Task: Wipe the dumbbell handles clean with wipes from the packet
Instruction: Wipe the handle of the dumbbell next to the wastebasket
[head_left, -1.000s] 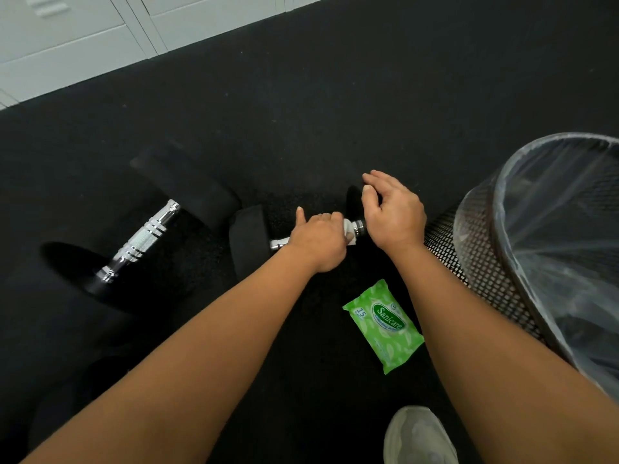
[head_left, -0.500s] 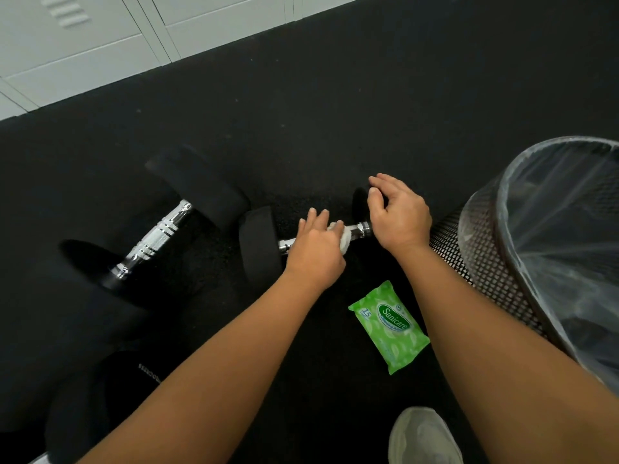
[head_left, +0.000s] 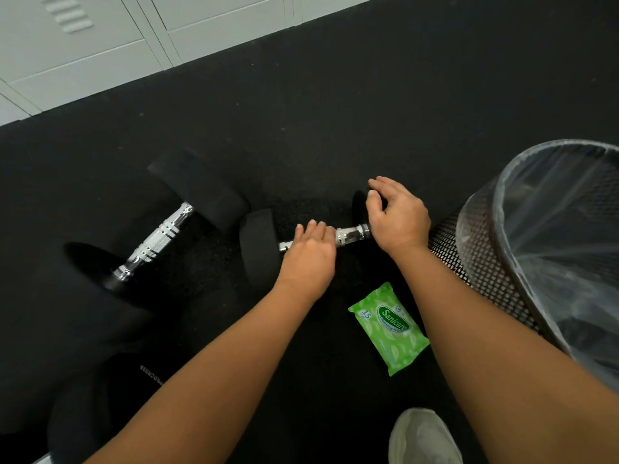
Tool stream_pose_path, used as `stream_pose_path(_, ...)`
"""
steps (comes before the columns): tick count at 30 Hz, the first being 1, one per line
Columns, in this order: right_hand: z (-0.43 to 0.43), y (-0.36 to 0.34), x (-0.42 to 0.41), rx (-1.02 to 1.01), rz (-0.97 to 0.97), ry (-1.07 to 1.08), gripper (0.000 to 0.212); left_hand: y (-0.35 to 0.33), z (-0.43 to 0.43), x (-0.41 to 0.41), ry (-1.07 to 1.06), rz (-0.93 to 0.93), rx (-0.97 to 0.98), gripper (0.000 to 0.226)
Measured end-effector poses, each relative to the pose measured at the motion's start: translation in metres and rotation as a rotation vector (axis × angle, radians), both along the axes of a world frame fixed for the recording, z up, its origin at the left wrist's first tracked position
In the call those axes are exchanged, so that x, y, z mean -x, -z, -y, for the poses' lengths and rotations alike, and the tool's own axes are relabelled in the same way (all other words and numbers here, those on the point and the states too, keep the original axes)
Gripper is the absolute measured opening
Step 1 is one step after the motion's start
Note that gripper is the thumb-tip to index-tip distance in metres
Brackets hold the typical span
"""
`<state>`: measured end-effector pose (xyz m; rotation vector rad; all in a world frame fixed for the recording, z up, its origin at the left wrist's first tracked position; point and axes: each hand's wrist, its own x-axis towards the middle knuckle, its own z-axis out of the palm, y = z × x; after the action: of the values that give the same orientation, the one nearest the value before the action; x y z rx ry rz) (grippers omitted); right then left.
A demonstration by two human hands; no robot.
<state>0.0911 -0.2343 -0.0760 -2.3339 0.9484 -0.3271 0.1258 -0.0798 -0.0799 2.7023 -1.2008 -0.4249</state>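
On the floor [head_left: 335, 112] in front of you, your left hand [head_left: 310, 259] rests on the handle [head_left: 351, 235] of the near dumbbell [head_left: 261, 249], and your right hand [head_left: 397, 216] sits on that dumbbell's right end. A second dumbbell [head_left: 157, 241] lies to its left, angled toward the far lockers [head_left: 117, 45]. The wipes packet [head_left: 388, 328] lies on the floor between your forearms, nearer to you than the handle. A mesh bin [head_left: 502, 262] stands at the right, just beside your right arm. Your shoe [head_left: 423, 437] sits at the near edge.
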Motion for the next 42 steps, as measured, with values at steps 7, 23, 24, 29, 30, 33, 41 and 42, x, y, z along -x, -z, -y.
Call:
stream_pose_path(7, 0.000, -0.001, 0.000, -0.001, 0.006, 0.019, 0.034, 0.006, 0.003, 0.023, -0.040, 0.024, -0.006, 0.056)
stream_pose_path(23, -0.001, -0.003, 0.000, -0.009, -0.014, 0.022, 0.034, 0.000, 0.020, 0.014, -0.017, -0.015, -0.024, 0.055)
stream_pose_path(24, -0.001, -0.003, 0.001, -0.010, -0.013, 0.023, 0.035, -0.001, 0.016, 0.015, 0.045, -0.017, -0.025, 0.059)
stream_pose_path(29, -0.001, -0.002, 0.001, -0.005, -0.022, 0.024, 0.035, -0.006, 0.015, 0.006, 0.024, -0.054, 0.006, 0.050)
stream_pose_path(30, -0.001, -0.002, 0.002, -0.006, -0.025, 0.023, 0.035, -0.009, 0.022, 0.003, -0.019, -0.085, 0.000, 0.043)
stream_pose_path(33, 0.000, -0.002, 0.001, -0.001, -0.023, 0.021, 0.034, -0.013, 0.047, -0.002, -0.044, -0.148, -0.043, 0.035)
stream_pose_path(41, -0.001, -0.001, 0.001, 0.000, -0.008, 0.024, 0.034, 0.003, 0.010, 0.010, 0.210, 0.035, -0.049, 0.057)
stream_pose_path(42, -0.001, -0.001, 0.001, 0.004, -0.010, 0.022, 0.034, 0.005, 0.006, 0.007, 0.198, 0.047, -0.058, 0.057)
